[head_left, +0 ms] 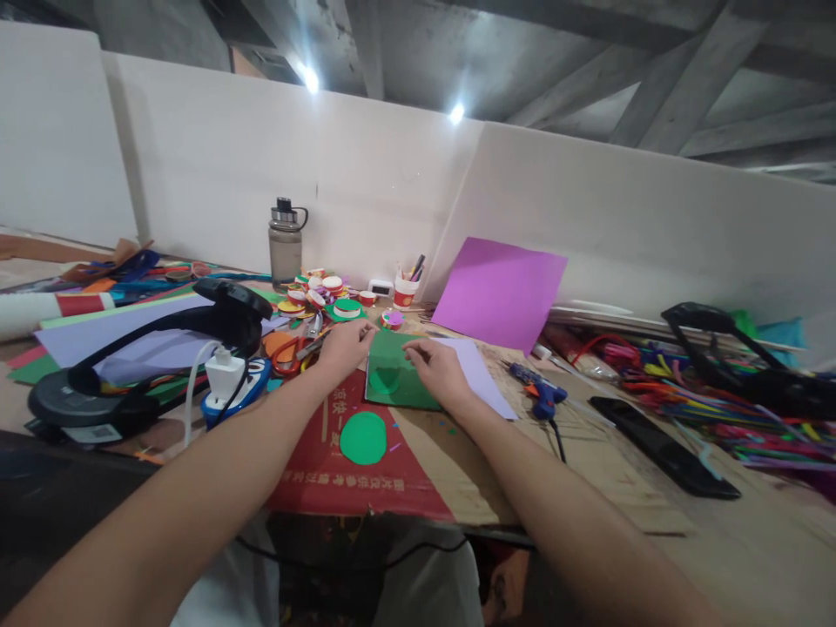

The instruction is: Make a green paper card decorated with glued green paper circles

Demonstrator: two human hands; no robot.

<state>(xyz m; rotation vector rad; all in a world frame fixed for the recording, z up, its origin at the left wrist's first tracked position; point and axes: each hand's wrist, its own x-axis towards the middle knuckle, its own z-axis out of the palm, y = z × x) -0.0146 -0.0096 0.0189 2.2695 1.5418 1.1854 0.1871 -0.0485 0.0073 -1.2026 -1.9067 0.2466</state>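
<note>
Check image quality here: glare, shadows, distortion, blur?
Head view: two ceiling lamps bloom to white; head view: soft shadow on the cardboard just below the green sheet; head view: wide lens stretches both forearms toward the lower corners; head view: fine detail smeared, so left hand and right hand edges look soft.

The green sheet (pixel 408 373) looks like matt paper.
</note>
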